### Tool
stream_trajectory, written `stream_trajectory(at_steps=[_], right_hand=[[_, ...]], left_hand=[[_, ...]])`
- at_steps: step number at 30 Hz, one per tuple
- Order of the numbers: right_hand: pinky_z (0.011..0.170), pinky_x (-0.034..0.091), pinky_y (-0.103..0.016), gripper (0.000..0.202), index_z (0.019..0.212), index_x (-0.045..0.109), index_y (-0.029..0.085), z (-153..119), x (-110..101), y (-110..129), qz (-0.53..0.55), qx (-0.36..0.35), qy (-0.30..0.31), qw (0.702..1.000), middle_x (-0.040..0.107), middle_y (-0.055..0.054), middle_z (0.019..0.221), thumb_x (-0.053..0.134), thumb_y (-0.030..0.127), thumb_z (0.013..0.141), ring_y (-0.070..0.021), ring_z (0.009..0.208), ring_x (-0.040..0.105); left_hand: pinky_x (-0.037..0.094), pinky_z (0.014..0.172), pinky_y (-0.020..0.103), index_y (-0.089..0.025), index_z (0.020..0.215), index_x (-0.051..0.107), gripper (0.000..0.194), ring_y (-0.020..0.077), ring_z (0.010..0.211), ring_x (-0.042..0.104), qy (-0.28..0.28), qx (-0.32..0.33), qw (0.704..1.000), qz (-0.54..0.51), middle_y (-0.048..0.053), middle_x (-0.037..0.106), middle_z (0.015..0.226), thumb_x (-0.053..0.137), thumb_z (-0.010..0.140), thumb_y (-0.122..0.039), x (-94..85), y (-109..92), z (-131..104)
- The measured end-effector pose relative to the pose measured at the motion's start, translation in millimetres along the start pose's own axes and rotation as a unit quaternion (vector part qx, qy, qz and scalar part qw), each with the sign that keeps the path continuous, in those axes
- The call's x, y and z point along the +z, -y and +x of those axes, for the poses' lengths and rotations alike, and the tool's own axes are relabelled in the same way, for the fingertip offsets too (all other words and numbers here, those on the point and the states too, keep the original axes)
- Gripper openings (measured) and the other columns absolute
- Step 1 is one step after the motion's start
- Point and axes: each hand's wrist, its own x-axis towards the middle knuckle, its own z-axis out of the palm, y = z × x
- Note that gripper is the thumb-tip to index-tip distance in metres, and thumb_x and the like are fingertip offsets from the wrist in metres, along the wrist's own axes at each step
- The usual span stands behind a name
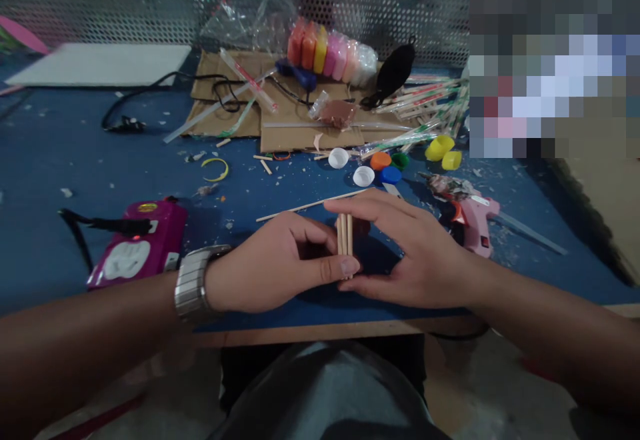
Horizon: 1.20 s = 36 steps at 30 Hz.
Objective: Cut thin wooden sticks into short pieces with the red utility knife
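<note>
A small bundle of short wooden sticks (pixel 345 235) stands side by side between my two hands, above the front of the blue table. My left hand (pixel 273 263) grips it, thumb pressed across the near side and the other fingers curled behind. My right hand (pixel 413 250) curves around the bundle from the right, its thumb by the lower ends and its index finger by the upper ends. Just beyond my hands lies a long thin wooden stick (pixel 300 209). A pink glue gun (pixel 475 223) rests to the right of my right hand.
A magenta power box (pixel 143 240) with a black cable sits at left. Bottle caps (pixel 363 175), wrapped sticks (pixel 425 103), cardboard (pixel 310 139) and packs of coloured clay (pixel 325 53) lie farther back. A white board (pixel 100 63) is at the back left.
</note>
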Motion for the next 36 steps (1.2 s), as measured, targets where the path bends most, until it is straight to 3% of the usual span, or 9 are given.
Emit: stream_trajectory(at_steps=[2, 4, 6, 8, 12, 16, 21, 27, 36], right_hand=[[0.113, 0.065, -0.052, 0.095, 0.172, 0.053, 0.031, 0, -2, 0, 0.028, 0.005, 0.006, 1.000, 0.077, -0.013, 0.148, 0.099, 0.054, 0.091, -0.0341, 0.130, 0.075], [0.102, 0.067, -0.048, 0.091, 0.172, 0.054, 0.030, 2, -5, 1, 0.071, 0.030, -0.004, 0.997, 0.079, -0.012, 0.137, 0.094, 0.058, 0.095, -0.0303, 0.115, 0.077], [0.089, 0.067, -0.041, 0.065, 0.160, 0.068, 0.029, 4, -6, 1, 0.107, 0.061, -0.022, 0.992, 0.081, -0.008, 0.122, 0.090, 0.050, 0.102, -0.0246, 0.099, 0.078], [0.082, 0.065, -0.036, 0.033, 0.136, 0.083, 0.028, 7, -6, 0, 0.111, 0.075, -0.030, 0.991, 0.084, -0.005, 0.108, 0.087, 0.038, 0.105, -0.0213, 0.090, 0.078], [0.082, 0.062, -0.034, 0.002, 0.106, 0.088, 0.026, 10, -4, -1, 0.076, 0.065, -0.031, 0.994, 0.088, -0.002, 0.097, 0.087, 0.026, 0.103, -0.0199, 0.087, 0.080], [0.078, 0.059, -0.034, 0.004, 0.102, 0.086, 0.025, 10, -2, -3, 0.041, 0.065, -0.033, 0.997, 0.087, -0.002, 0.095, 0.083, 0.025, 0.105, -0.0198, 0.085, 0.078], [0.079, 0.057, -0.035, 0.004, 0.100, 0.085, 0.025, 11, -2, -7, 0.015, 0.071, -0.018, 0.997, 0.086, -0.002, 0.094, 0.084, 0.023, 0.104, -0.0198, 0.083, 0.076], [0.078, 0.054, -0.030, 0.003, 0.101, 0.085, 0.020, 13, -5, -11, 0.016, 0.072, -0.003, 0.997, 0.085, -0.002, 0.094, 0.085, 0.020, 0.104, -0.0172, 0.084, 0.075], [0.081, 0.054, -0.028, 0.006, 0.099, 0.084, 0.020, 12, -8, -10, -0.002, 0.049, -0.002, 0.999, 0.086, 0.000, 0.096, 0.087, 0.016, 0.102, -0.0167, 0.086, 0.076]], left_hand=[[0.050, 0.068, 0.027, -0.021, 0.079, 0.084, 0.030, 0.0147, 0.070, 0.064, -0.034, 0.029, 0.999, 0.026, 0.000, 0.081, 0.078, 0.080, 0.100, -0.042, 1.0, 1, -1], [0.054, 0.080, 0.029, -0.022, 0.081, 0.084, 0.027, 0.0165, 0.081, 0.071, -0.071, 0.081, 0.991, 0.080, 0.000, 0.083, 0.088, 0.080, 0.102, -0.038, 1.7, 5, -1], [0.054, 0.092, 0.033, -0.022, 0.084, 0.084, 0.023, 0.0197, 0.095, 0.075, -0.097, 0.143, 0.972, 0.160, 0.002, 0.085, 0.097, 0.079, 0.104, -0.032, 2.1, 10, 1], [0.052, 0.091, 0.034, -0.021, 0.085, 0.081, 0.023, 0.0191, 0.092, 0.072, -0.104, 0.186, 0.949, 0.231, 0.002, 0.082, 0.091, 0.075, 0.106, -0.026, 2.4, 15, 3], [0.050, 0.087, 0.035, -0.018, 0.082, 0.076, 0.027, 0.0188, 0.082, 0.065, -0.107, 0.218, 0.921, 0.306, 0.002, 0.074, 0.082, 0.069, 0.108, -0.022, 2.8, 21, 7], [0.050, 0.088, 0.036, -0.018, 0.085, 0.077, 0.026, 0.0203, 0.085, 0.065, -0.109, 0.211, 0.914, 0.328, 0.003, 0.075, 0.084, 0.067, 0.109, -0.023, 2.1, 21, 9], [0.048, 0.083, 0.036, -0.021, 0.086, 0.076, 0.022, 0.0215, 0.084, 0.066, -0.120, 0.164, 0.926, 0.316, 0.002, 0.076, 0.082, 0.070, 0.106, -0.029, 0.7, 18, 8], [0.050, 0.088, 0.036, -0.023, 0.091, 0.082, 0.018, 0.0210, 0.092, 0.071, -0.120, 0.135, 0.941, 0.286, 0.001, 0.081, 0.088, 0.069, 0.103, -0.027, 0.2, 12, 8], [0.052, 0.089, 0.038, -0.020, 0.095, 0.083, 0.021, 0.0232, 0.093, 0.071, -0.108, 0.174, 0.908, 0.366, 0.003, 0.084, 0.093, 0.068, 0.107, -0.028, -0.6, 15, 11]])
